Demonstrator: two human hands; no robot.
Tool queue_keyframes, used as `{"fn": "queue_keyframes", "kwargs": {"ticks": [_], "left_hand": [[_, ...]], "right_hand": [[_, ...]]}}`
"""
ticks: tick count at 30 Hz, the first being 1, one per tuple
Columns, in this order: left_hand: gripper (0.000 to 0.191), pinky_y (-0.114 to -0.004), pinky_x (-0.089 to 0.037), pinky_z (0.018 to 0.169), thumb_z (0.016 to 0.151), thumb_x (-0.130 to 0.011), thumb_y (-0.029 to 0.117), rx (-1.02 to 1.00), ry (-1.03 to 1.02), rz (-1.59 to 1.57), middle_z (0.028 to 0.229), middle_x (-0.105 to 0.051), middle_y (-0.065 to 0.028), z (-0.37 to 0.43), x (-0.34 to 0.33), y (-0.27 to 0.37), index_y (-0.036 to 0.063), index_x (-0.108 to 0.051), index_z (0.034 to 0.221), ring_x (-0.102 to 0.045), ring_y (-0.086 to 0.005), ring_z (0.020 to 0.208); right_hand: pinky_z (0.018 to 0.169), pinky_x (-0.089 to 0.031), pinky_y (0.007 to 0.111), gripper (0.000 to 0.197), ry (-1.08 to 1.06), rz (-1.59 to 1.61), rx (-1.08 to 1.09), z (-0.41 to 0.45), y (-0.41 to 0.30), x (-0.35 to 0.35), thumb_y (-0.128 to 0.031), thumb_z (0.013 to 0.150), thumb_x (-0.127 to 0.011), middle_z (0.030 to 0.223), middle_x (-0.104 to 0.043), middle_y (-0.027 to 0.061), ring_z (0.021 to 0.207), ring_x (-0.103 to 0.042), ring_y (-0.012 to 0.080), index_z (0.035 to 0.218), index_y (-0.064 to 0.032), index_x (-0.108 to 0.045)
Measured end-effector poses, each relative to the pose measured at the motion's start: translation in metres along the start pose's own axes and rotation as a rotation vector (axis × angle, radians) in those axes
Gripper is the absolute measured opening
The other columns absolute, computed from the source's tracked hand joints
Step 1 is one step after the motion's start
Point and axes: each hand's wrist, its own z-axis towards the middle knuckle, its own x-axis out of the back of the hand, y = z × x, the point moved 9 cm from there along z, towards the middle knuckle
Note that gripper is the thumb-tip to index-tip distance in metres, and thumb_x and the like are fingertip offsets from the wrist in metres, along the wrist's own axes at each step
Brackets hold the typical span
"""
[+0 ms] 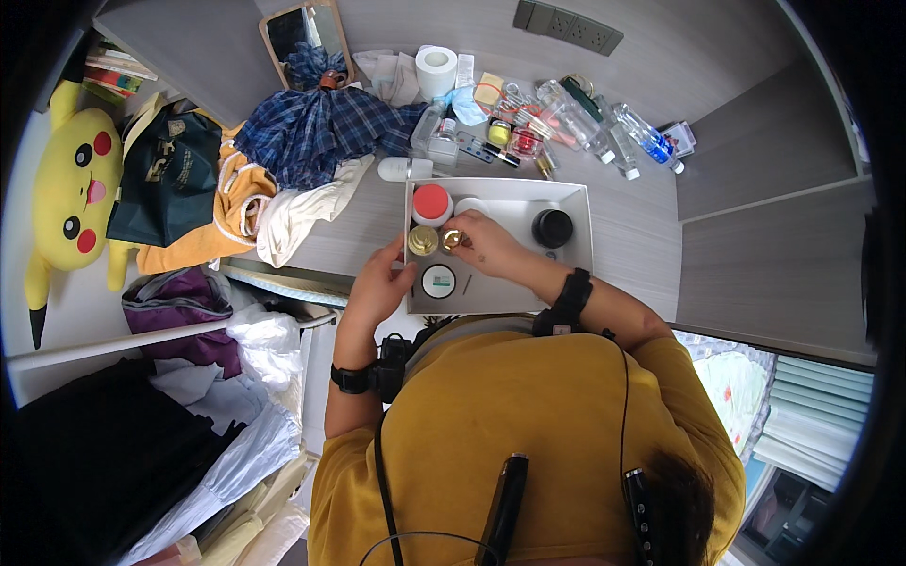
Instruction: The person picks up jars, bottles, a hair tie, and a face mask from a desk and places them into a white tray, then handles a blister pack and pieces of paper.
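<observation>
A shallow white box (497, 309) lies on the desk before me. My right hand (485, 244) reaches into it, its fingers closed on a small gold-capped container (451, 239). Just left of that stands another gold-topped container (422, 240). My left hand (382, 279) is at the box's left wall, thumb and fingers apart; whether it grips the wall I cannot tell. Inside the box are a red-lidded white jar (432, 203), a white round item (471, 206) partly hidden behind my right hand, a round container with a labelled top (438, 281) and a black-lidded jar (552, 228).
Behind the box lie a white bottle (405, 169), a toilet paper roll (436, 71), several cosmetics and plastic bottles (648, 138). To the left are a blue plaid cloth (304, 134), white cloth (308, 209), a dark green bag (166, 177) and a yellow plush toy (81, 191).
</observation>
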Motion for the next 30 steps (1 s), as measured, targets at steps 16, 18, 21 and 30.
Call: {"fn": "queue_keyframes", "kwargs": {"ticks": [16, 18, 21, 30], "left_hand": [[0.049, -0.03, -0.051, 0.073, 0.085, -0.059, 0.012, -0.08, 0.039, -0.136, 0.105, -0.057, -0.0148, -0.001, -0.001, -0.005, 0.0118, -0.045, 0.133, -0.062, -0.0209, 0.08], [0.05, -0.03, -0.05, 0.073, 0.085, -0.059, 0.013, -0.06, 0.051, -0.126, 0.104, -0.057, -0.0146, -0.002, -0.001, -0.006, 0.012, -0.045, 0.133, -0.062, -0.0208, 0.08], [0.05, -0.03, -0.05, 0.073, 0.085, -0.059, 0.014, -0.023, 0.059, -0.105, 0.104, -0.057, -0.0142, -0.003, -0.001, -0.009, 0.0123, -0.044, 0.133, -0.061, -0.0204, 0.079], [0.051, -0.03, -0.05, 0.074, 0.086, -0.058, 0.016, -0.021, 0.032, -0.156, 0.104, -0.057, -0.0149, -0.003, -0.004, -0.007, 0.0141, -0.044, 0.134, -0.062, -0.0208, 0.08]], "right_hand": [[0.086, -0.047, 0.04, 0.037, -0.081, -0.845, -0.304, 0.07, 0.091, 0.147, -0.01, 0.081, -0.056, 0.11, -0.059, 0.0174, 0.103, -0.058, 0.0338, 0.119, -0.0105, -0.054], [0.086, -0.047, 0.041, 0.033, -0.079, -0.888, -0.314, 0.075, 0.094, 0.141, -0.011, 0.084, -0.052, 0.111, -0.058, 0.017, 0.103, -0.057, 0.0337, 0.117, -0.0099, -0.054], [0.085, -0.047, 0.042, 0.028, -0.068, -0.902, -0.352, 0.077, 0.095, 0.138, -0.013, 0.089, -0.043, 0.113, -0.058, 0.0156, 0.104, -0.058, 0.0331, 0.114, -0.0084, -0.055], [0.086, -0.046, 0.038, 0.053, 0.199, -0.613, -0.183, 0.058, 0.036, 0.171, -0.008, 0.068, -0.07, 0.115, -0.051, 0.0159, 0.102, -0.055, 0.0328, 0.117, -0.0091, -0.049]]}}
